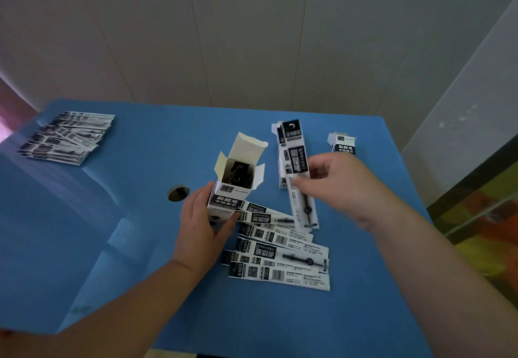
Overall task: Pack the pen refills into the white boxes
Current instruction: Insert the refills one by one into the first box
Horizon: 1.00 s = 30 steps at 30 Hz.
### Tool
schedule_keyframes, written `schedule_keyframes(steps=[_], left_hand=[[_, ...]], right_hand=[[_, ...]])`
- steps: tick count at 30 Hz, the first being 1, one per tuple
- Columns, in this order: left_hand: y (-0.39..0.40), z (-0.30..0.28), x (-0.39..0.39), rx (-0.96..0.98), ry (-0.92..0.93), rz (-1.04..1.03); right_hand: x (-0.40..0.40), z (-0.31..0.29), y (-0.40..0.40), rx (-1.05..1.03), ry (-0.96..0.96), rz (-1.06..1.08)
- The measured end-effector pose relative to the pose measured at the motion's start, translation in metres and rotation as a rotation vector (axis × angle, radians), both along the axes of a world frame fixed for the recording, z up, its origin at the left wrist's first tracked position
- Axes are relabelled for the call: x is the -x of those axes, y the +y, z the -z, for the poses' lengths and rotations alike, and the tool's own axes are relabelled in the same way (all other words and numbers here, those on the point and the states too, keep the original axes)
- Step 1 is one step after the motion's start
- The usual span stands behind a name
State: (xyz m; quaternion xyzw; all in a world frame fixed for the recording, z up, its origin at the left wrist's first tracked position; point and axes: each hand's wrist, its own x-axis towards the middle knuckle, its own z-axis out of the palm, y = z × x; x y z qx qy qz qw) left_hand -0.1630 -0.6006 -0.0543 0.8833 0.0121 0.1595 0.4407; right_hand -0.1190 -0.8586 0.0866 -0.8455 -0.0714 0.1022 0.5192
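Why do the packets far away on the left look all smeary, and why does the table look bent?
In the head view, the far stack of refill packets is streaked with motion blur near the frame edge; the right hand is softly blurred too. The wide-angle lens bows the blue table. The open white box gripped by the left hand looks sharper. Lighting is dim and even.

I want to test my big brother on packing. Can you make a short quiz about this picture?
1. True or false: the upright white cardboard box with open top flaps is held by the left hand.
2. What does the right hand pinch? A) a flat black-and-white pen refill packet B) a pencil C) a lid
3. Where is the fanned stack of refill packets on the blue table: far left or far right?

Key: 1 true; 2 A; 3 far left.
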Motion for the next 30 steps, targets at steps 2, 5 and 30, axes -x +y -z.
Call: schedule_keyframes(steps=[2, 5, 30], left_hand=[[-0.001, 0.0, 0.001, 0.003, -0.004, 0.001], [-0.002, -0.001, 0.002, 0.004, -0.018, 0.003], [-0.002, 0.002, 0.003, -0.152, -0.239, 0.056]], right_hand=[[0.004, -0.007, -0.001, -0.083, 0.01, 0.006], [0.007, -0.017, 0.0, -0.231, 0.027, 0.043], [0.018, -0.035, 0.057, -0.42, -0.27, 0.401]])
